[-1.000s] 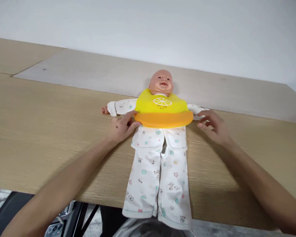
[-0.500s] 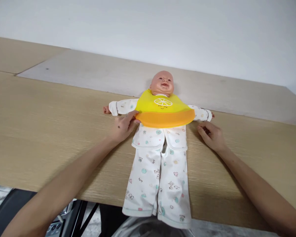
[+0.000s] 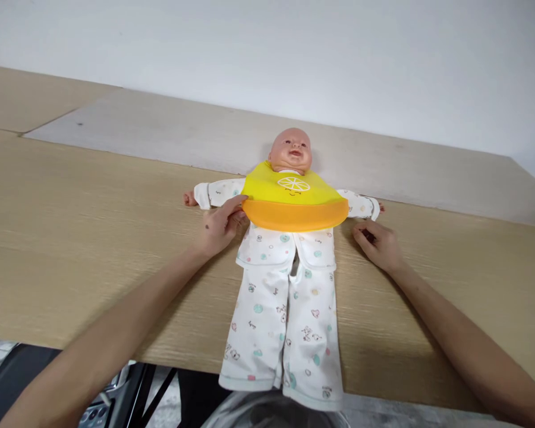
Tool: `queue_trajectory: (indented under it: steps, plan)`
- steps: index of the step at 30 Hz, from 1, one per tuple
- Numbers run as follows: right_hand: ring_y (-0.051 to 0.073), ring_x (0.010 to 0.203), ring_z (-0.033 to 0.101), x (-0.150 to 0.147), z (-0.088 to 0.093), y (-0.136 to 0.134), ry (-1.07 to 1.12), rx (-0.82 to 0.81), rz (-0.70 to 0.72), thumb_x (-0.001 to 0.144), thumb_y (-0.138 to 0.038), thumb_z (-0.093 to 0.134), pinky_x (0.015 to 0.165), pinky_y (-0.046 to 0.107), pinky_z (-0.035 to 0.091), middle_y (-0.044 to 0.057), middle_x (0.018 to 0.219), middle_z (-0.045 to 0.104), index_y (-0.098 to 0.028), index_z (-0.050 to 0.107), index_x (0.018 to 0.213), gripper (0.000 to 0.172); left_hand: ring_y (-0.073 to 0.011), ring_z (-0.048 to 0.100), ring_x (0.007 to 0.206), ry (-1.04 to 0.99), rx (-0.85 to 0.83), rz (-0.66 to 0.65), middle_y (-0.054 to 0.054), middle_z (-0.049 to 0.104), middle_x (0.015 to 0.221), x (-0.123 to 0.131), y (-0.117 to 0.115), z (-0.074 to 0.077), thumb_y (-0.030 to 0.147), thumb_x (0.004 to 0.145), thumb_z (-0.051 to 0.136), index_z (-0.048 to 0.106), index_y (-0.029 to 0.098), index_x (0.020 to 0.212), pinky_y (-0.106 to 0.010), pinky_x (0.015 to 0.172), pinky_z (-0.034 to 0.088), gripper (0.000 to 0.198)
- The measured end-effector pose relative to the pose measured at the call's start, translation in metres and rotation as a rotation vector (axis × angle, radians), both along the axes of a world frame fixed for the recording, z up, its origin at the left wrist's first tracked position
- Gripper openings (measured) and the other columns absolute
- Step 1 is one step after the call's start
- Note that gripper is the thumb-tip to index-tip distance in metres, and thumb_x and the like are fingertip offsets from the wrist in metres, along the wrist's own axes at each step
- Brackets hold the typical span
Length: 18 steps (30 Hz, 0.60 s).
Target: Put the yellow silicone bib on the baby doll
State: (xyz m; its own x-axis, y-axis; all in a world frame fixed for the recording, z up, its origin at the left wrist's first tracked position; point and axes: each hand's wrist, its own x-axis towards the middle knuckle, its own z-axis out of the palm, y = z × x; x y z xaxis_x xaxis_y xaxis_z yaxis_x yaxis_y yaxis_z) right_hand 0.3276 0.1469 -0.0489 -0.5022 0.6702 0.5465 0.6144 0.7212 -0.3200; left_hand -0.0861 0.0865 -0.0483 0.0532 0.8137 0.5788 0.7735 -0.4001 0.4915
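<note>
A baby doll [image 3: 290,151] lies face up on the wooden table, arms spread, in a white patterned top and trousers [image 3: 310,333]. A yellow bib [image 3: 274,184] with an orange pocket [image 3: 295,215] covers its chest. My left hand [image 3: 220,227] is at the bib's left edge, its fingertips touching the pocket's corner; whether they grip it cannot be made out. My right hand [image 3: 378,242] rests on the table just below the doll's sleeve [image 3: 361,205], apart from the bib, its fingers curled with nothing visible in them.
The wooden table [image 3: 93,238] meets a greyish board [image 3: 169,122] along the back, with a white wall behind. Below the front edge are a dark chair-like object [image 3: 18,380], a black frame and a translucent bag-like thing [image 3: 267,410].
The whole view has shifted slightly, so everything appears a little further left. My left fingers look slightly more bent at the bib's edge. The doll and bib otherwise look unchanged.
</note>
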Motion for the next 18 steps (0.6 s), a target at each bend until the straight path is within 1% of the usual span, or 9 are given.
queue_trajectory:
  steps: [2, 4, 7, 9, 11, 13, 16, 18]
  plan:
    - [0.013, 0.062, 0.058, 0.0, 0.0001, 0.0002, 0.008, -0.009, -0.001, 0.1, -0.03, 0.056, 0.059, 0.027, 0.046, 0.002, 0.077, 0.068, -0.018, 0.065, 0.089, 0.019, -0.0155, 0.074, 0.073, -0.039, -0.042, -0.031, -0.006, 0.08, 0.091, -0.0002, -0.0017, 0.0034, 0.033, 0.097, 0.052, 0.063, 0.015, 0.13, -0.025, 0.069, 0.058, 0.039]
    - [0.013, 0.062, 0.058, 0.0002, 0.0001, 0.0003, 0.01, -0.025, -0.005, 0.1, -0.032, 0.056, 0.06, 0.027, 0.047, 0.003, 0.078, 0.068, -0.018, 0.065, 0.089, 0.02, -0.0148, 0.073, 0.071, -0.053, -0.045, -0.082, -0.005, 0.08, 0.089, 0.0005, -0.0035, 0.0063, 0.037, 0.097, 0.054, 0.063, 0.015, 0.13, -0.026, 0.071, 0.06, 0.04]
    - [0.013, 0.061, 0.057, 0.0007, -0.0009, 0.0003, 0.008, -0.048, -0.021, 0.1, -0.036, 0.055, 0.06, 0.028, 0.047, 0.004, 0.078, 0.069, -0.017, 0.066, 0.09, 0.024, -0.0131, 0.07, 0.063, -0.088, -0.007, -0.205, -0.005, 0.079, 0.084, 0.0029, -0.0054, 0.0082, 0.039, 0.095, 0.059, 0.063, 0.014, 0.127, -0.025, 0.066, 0.06, 0.041]
    - [0.014, 0.062, 0.058, 0.0008, -0.0017, 0.0002, 0.01, -0.059, -0.033, 0.101, -0.038, 0.054, 0.061, 0.029, 0.048, 0.004, 0.079, 0.069, -0.017, 0.066, 0.089, 0.027, -0.0129, 0.069, 0.061, -0.119, -0.002, -0.242, -0.005, 0.078, 0.082, 0.0048, -0.0057, 0.0084, 0.042, 0.092, 0.066, 0.062, 0.013, 0.127, -0.024, 0.062, 0.059, 0.046]
    - [0.014, 0.064, 0.059, 0.0006, -0.0021, -0.0002, 0.014, -0.075, -0.043, 0.101, -0.04, 0.053, 0.063, 0.029, 0.048, 0.005, 0.08, 0.069, -0.018, 0.066, 0.089, 0.028, -0.0133, 0.069, 0.061, -0.131, -0.031, -0.209, -0.006, 0.078, 0.083, 0.0066, -0.0054, 0.0086, 0.05, 0.088, 0.072, 0.063, 0.014, 0.126, -0.024, 0.061, 0.059, 0.053]
    - [0.015, 0.065, 0.059, 0.0, -0.0017, -0.0005, 0.016, -0.098, -0.049, 0.101, -0.042, 0.053, 0.063, 0.03, 0.048, 0.005, 0.08, 0.069, -0.018, 0.066, 0.088, 0.03, -0.0137, 0.069, 0.06, -0.126, -0.07, -0.153, -0.006, 0.078, 0.082, 0.008, -0.005, 0.009, 0.059, 0.085, 0.073, 0.064, 0.014, 0.123, -0.025, 0.061, 0.059, 0.059]
    - [0.015, 0.063, 0.058, -0.0013, -0.0003, -0.0009, 0.013, -0.121, -0.055, 0.101, -0.046, 0.051, 0.062, 0.03, 0.047, 0.006, 0.078, 0.068, -0.018, 0.065, 0.087, 0.034, -0.013, 0.065, 0.056, -0.109, -0.076, -0.099, -0.005, 0.076, 0.076, 0.0092, -0.0042, 0.0095, 0.07, 0.084, 0.069, 0.066, 0.016, 0.118, -0.024, 0.057, 0.055, 0.065]
    - [0.015, 0.063, 0.057, -0.002, 0.0006, -0.0011, 0.014, -0.12, -0.055, 0.101, -0.046, 0.05, 0.062, 0.03, 0.047, 0.006, 0.077, 0.067, -0.018, 0.065, 0.086, 0.035, -0.0122, 0.063, 0.053, -0.093, -0.053, -0.079, -0.004, 0.076, 0.074, 0.0091, -0.004, 0.0096, 0.073, 0.085, 0.065, 0.066, 0.016, 0.116, -0.023, 0.056, 0.053, 0.065]
